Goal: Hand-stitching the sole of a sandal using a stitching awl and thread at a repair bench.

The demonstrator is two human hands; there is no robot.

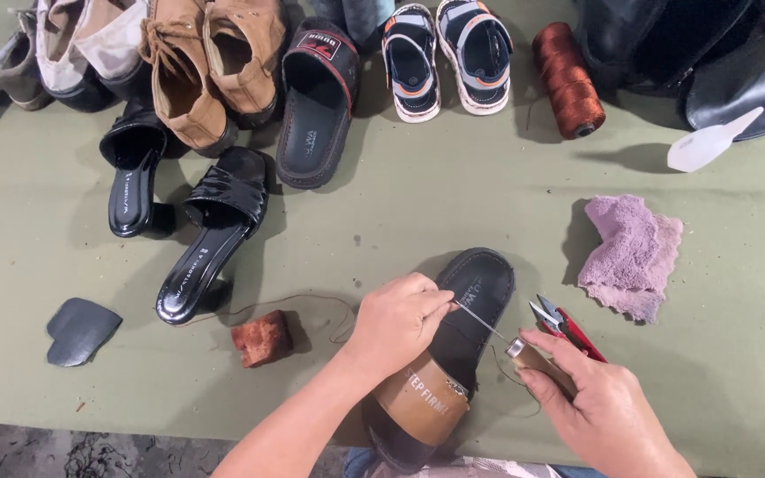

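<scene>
A black slide sandal (480, 288) with a tan strap (422, 407) lies toe towards me at the bottom centre. My left hand (396, 320) rests on its footbed, fingers pinched at the tip of a thin metal awl needle (480, 320). My right hand (599, 412) grips the awl's wooden handle (537, 358) just right of the sandal. A dark thread (312, 301) trails left from the sandal across the mat. Red thread snips (568, 327) lie beside my right hand.
A reddish-brown block (261, 339) and a dark sole piece (80, 329) lie to the left. A pink cloth (632, 255), brown thread spool (568, 80) and white bottle (710, 142) are at the right. Several shoes, heeled sandals (210, 235) and slides line the far edge.
</scene>
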